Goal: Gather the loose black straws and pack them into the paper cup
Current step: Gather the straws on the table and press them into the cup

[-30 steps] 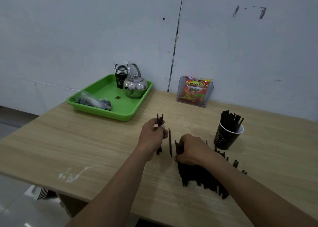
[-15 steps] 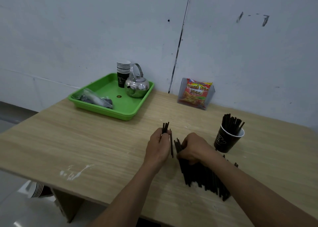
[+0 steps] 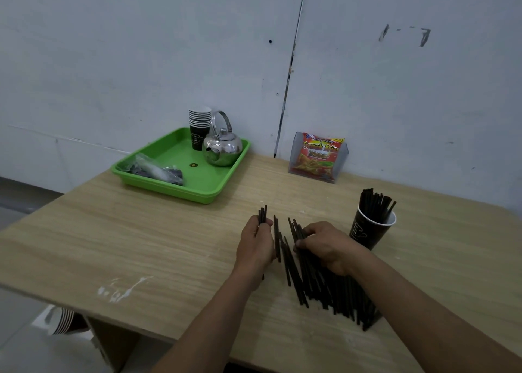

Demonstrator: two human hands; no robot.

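Note:
A pile of loose black straws [image 3: 324, 285] lies on the wooden table [image 3: 147, 239], fanned out under my right arm. My left hand [image 3: 255, 245] is shut on a small bunch of black straws [image 3: 262, 214] whose tips stick up above my fingers. My right hand [image 3: 324, 245] rests on the far end of the pile with its fingers closed on a few straws. The black paper cup [image 3: 365, 234] stands just right of my right hand, with several straws [image 3: 375, 204] upright in it.
A green tray [image 3: 180, 187] at the back left holds a steel kettle [image 3: 223, 146], a stack of paper cups [image 3: 200, 126] and a plastic bag [image 3: 158, 170]. A snack packet [image 3: 319, 156] leans on the wall. More cups [image 3: 63, 320] lie on the floor.
My left hand has moved right toward the pile with its bunch of straws. My right hand has shifted slightly along the top end of the pile. The camera has tilted.

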